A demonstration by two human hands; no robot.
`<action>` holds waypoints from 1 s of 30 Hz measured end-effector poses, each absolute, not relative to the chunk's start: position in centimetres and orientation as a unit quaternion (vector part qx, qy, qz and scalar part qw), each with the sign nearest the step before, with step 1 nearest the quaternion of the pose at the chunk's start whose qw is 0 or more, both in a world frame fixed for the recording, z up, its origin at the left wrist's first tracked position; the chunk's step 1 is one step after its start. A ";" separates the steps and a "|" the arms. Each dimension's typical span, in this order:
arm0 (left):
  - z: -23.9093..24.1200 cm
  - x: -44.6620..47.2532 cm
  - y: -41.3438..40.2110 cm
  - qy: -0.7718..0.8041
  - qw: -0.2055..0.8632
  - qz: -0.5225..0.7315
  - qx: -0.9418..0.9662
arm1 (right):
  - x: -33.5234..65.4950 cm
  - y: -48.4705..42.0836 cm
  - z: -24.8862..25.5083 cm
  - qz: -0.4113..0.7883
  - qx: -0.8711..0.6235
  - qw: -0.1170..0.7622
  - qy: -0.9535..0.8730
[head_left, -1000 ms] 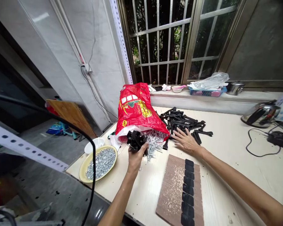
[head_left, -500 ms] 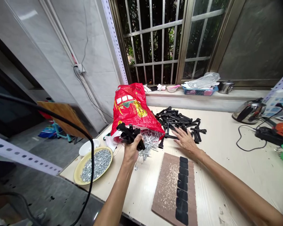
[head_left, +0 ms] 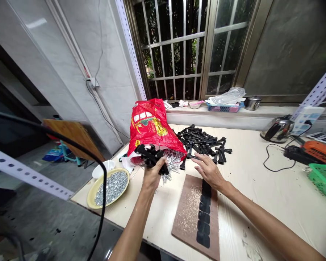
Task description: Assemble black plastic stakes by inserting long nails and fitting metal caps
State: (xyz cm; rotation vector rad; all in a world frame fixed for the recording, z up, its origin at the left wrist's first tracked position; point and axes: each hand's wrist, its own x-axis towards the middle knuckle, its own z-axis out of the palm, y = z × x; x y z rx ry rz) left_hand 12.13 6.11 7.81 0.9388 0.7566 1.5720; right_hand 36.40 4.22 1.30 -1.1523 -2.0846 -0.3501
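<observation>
A bunch of black plastic pieces (head_left: 149, 155) is clutched in my left hand (head_left: 152, 177), in front of the mouth of a red plastic bag (head_left: 149, 127). Shiny metal rivet-like pins (head_left: 172, 159) spill from that bag onto the table. My right hand (head_left: 211, 173) is open, thumb apart from the fingers, its fingertips at the near edge of a pile of similar long black pieces (head_left: 198, 137). Below its palm lies a brown board (head_left: 186, 221) carrying a column of flat black pads (head_left: 203, 228).
A yellow dish (head_left: 91, 197) of small metal parts stands at the table's left edge, beside a white bowl (head_left: 103, 168). To the right are a kettle (head_left: 278, 130), an orange and black tool (head_left: 315, 150) and a green basket (head_left: 323, 181). A black cable (head_left: 104, 188) hangs in front.
My right hand has drawn back from the black pile toward me, over the board's far end. My left hand keeps its bunch in about the same place. The view has turned slightly right.
</observation>
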 end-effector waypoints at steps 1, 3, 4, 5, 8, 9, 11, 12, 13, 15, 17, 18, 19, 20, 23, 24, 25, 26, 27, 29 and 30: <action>8.1 11.9 6.0 0.310 0.541 0.671 0.401 | 36.4 4.0 1.2 -0.136 -0.440 0.355 -0.814; 8.6 11.2 5.7 0.294 0.535 0.674 0.416 | 36.8 4.0 0.8 -0.131 -0.444 0.340 -0.819; 8.8 10.9 5.5 0.287 0.539 0.671 0.419 | 37.3 4.1 0.4 -0.125 -0.462 0.332 -0.813; 9.0 10.6 5.4 0.281 0.547 0.670 0.416 | 37.9 4.2 -0.1 -0.118 -0.494 0.325 -0.798; 9.2 10.5 5.1 0.272 0.579 0.667 0.381 | 40.4 4.7 -1.9 -0.075 -0.621 0.286 -0.726; 9.1 10.9 5.1 0.278 0.596 0.648 0.385 | 41.3 4.7 -2.5 -0.058 -0.648 0.269 -0.710; 8.6 12.0 5.1 0.289 0.634 0.603 0.388 | 43.0 4.8 -3.5 -0.028 -0.665 0.241 -0.706; 8.3 12.8 5.1 0.294 0.651 0.580 0.390 | 43.6 4.8 -3.7 -0.015 -0.665 0.239 -0.707; 8.0 13.5 5.2 0.299 0.667 0.559 0.391 | 43.9 4.8 -3.7 -0.004 -0.667 0.245 -0.704; 7.4 15.0 5.6 0.306 0.685 0.532 0.393 | 43.9 4.9 -3.0 0.012 -0.678 0.269 -0.684; 6.8 16.1 6.2 0.314 0.686 0.521 0.399 | 42.8 4.9 -1.4 0.016 -0.682 0.296 -0.669; 6.5 16.6 6.6 0.321 0.679 0.520 0.406 | 41.9 5.0 -0.4 0.040 -0.671 0.318 -0.669; 6.2 17.1 6.9 0.332 0.670 0.515 0.419 | 40.7 4.9 0.7 0.077 -0.653 0.343 -0.671; 5.8 17.6 7.3 0.342 0.662 0.504 0.437 | 39.6 4.9 1.7 0.166 -0.616 0.391 -0.663; 4.8 19.0 7.9 0.347 0.651 0.438 0.514 | 36.4 5.0 3.8 0.441 -0.487 0.486 -0.576; 4.5 19.5 8.2 0.342 0.651 0.412 0.538 | 35.9 5.0 4.2 0.483 -0.467 0.503 -0.545; 4.2 19.9 8.4 0.336 0.651 0.386 0.561 | 35.7 5.1 4.4 0.500 -0.463 0.517 -0.518; 3.9 20.3 8.8 0.337 0.646 0.366 0.579 | 35.8 5.0 4.5 0.500 -0.473 0.530 -0.496; 3.6 20.7 9.2 0.346 0.634 0.351 0.596 | 36.3 4.9 4.6 0.486 -0.489 0.544 -0.479; 3.0 21.4 10.4 0.388 0.568 0.334 0.645 | 37.9 4.3 5.0 0.429 -0.526 0.571 -0.463; 2.7 21.7 11.0 0.413 0.504 0.320 0.688 | 39.0 3.9 5.3 0.392 -0.542 0.582 -0.463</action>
